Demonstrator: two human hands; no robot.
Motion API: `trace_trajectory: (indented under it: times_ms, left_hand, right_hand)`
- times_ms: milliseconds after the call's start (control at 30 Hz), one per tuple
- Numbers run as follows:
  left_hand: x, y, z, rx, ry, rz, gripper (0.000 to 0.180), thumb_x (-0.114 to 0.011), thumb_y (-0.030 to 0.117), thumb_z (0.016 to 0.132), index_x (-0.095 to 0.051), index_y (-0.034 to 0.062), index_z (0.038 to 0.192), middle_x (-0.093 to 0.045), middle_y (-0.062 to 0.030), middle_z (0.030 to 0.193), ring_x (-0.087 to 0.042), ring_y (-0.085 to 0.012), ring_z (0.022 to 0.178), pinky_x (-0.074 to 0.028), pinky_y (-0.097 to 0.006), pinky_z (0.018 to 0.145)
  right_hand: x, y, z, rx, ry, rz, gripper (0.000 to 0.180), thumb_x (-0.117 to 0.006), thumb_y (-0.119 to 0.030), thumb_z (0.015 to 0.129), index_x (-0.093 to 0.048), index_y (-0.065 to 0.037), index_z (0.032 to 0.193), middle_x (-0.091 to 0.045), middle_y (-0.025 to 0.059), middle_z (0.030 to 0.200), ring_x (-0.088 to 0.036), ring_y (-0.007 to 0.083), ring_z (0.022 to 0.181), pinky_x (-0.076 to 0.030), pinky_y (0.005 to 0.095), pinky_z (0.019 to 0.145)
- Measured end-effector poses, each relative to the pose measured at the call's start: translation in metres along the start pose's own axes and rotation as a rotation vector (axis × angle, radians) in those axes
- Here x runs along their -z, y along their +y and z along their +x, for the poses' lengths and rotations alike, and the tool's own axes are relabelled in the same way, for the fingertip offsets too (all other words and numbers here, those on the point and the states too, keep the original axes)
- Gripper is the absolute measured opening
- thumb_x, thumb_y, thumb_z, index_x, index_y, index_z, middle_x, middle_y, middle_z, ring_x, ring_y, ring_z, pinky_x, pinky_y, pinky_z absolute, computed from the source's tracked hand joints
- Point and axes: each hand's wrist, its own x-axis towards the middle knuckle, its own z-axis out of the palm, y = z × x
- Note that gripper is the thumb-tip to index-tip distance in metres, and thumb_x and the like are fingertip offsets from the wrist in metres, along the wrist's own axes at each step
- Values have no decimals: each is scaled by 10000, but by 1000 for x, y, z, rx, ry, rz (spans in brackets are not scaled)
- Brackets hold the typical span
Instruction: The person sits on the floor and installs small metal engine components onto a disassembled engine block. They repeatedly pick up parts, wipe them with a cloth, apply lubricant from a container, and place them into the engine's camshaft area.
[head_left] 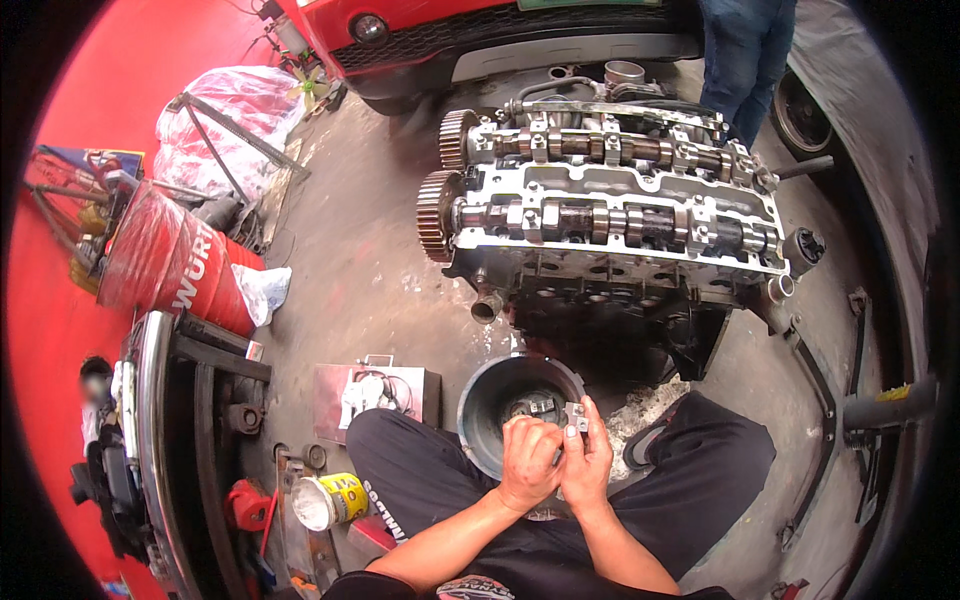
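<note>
Between the thumb and fingers of my right hand (588, 462) is a small grey metal camshaft bearing cap (577, 414). My left hand (531, 462) is closed right beside it, its fingers curled; what they hold, if anything, is hidden. Both hands are over the near right part of a black bucket (474, 398) standing between my legs. Small metal parts (540, 406) lie inside the bucket. Beyond it stands an engine with its cylinder head (620, 185) uncovered. Two camshafts (610, 222) lie across the head, each with a toothed gear (437, 216) at its left end.
A grey metal box (418, 395) with cables stands left of the bucket. Nearer are a yellow tub (343, 497) and a dark metal frame (205, 400). A red drum (185, 262) stands further left. Behind the engine are a red vehicle (420, 40) and another person's legs (745, 60).
</note>
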Motion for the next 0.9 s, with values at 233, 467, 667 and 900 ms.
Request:
trace_trajectory:
  times_ms: [233,467,667,900]
  left_hand:
    - [4,-7,-3,11,2,24,336,-812,81,726,-609,68,993,-630,-73,981,-607,-289,928,-445,-474,893]
    - [7,-12,-1,15,16,33,322,-815,77,721,-616,83,974,-624,-62,960,-608,-281,920,-442,-468,900]
    - [5,-10,-1,-23,5,72,294,-800,81,728,-623,82,963,-628,-66,965,-605,-283,908,-452,-478,904]
    - [3,2,1,-55,-26,109,285,-784,105,712,-640,70,955,-613,-66,943,-602,-286,905,-450,-504,922]
  right_hand:
    - [-6,4,3,-15,-48,-58,472,-597,-178,1016,-537,64,1418,-614,242,1358,-604,327,1253,-458,407,1058]
    - [-14,4,5,35,-30,-84,457,-614,-181,1014,-557,40,1409,-652,215,1250,-649,304,1130,-493,389,984]
    - [-11,-7,8,51,-19,-162,430,-617,-238,1023,-594,33,1356,-652,189,1130,-649,298,1010,-505,375,907]
    - [-3,-12,10,0,22,-187,331,-594,-210,1040,-641,27,1268,-611,142,1059,-616,248,939,-503,351,840]
